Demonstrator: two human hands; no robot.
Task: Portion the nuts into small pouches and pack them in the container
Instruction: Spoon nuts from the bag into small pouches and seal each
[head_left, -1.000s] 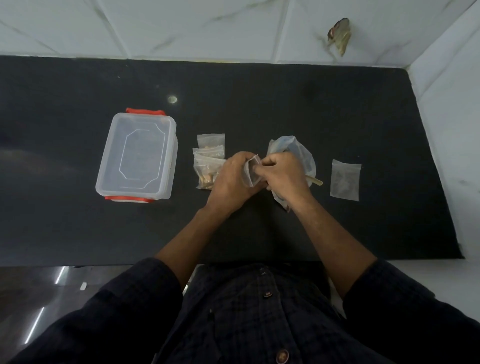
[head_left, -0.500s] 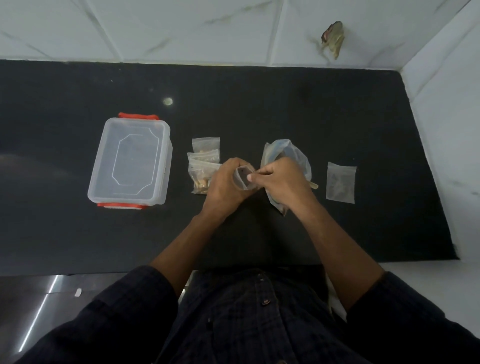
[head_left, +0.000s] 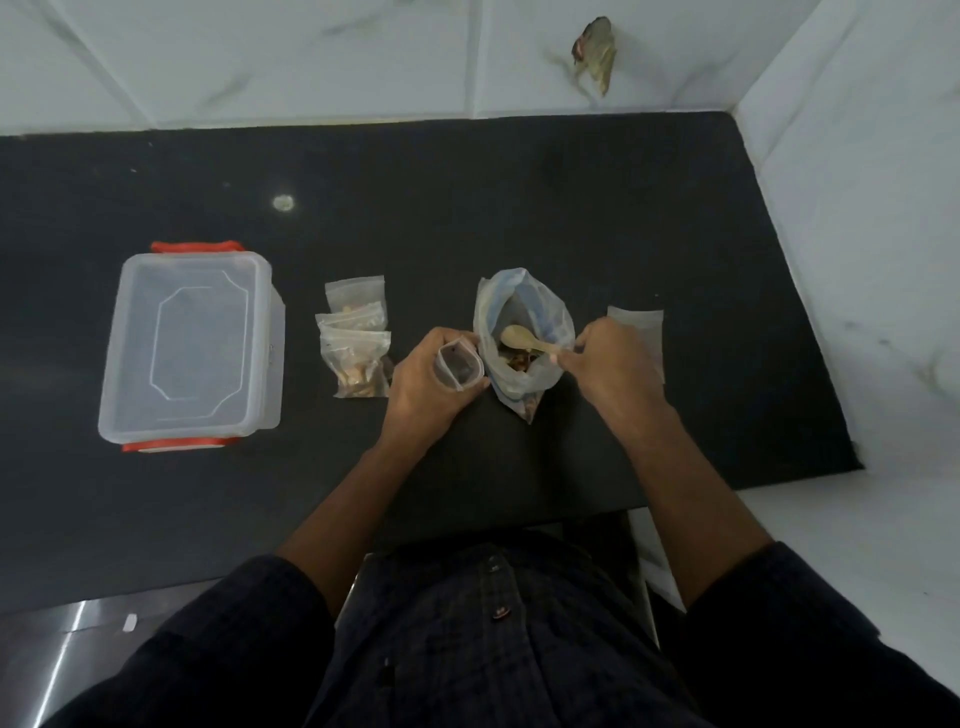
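Now: left hand (head_left: 426, 384) gripping open small pouch (head_left: 460, 364) | right hand (head_left: 610, 361) pinching spoon (head_left: 524, 340) inside big nut bag (head_left: 519, 338) | mid-bench, container (head_left: 192, 345) near left edge

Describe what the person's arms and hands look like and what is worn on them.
Both hands, left hand and right hand, are bare: no gloves, rings or watch visible. Dark sleeves with a faint check pattern are pushed up near the elbows, matching a buttoned shirt.
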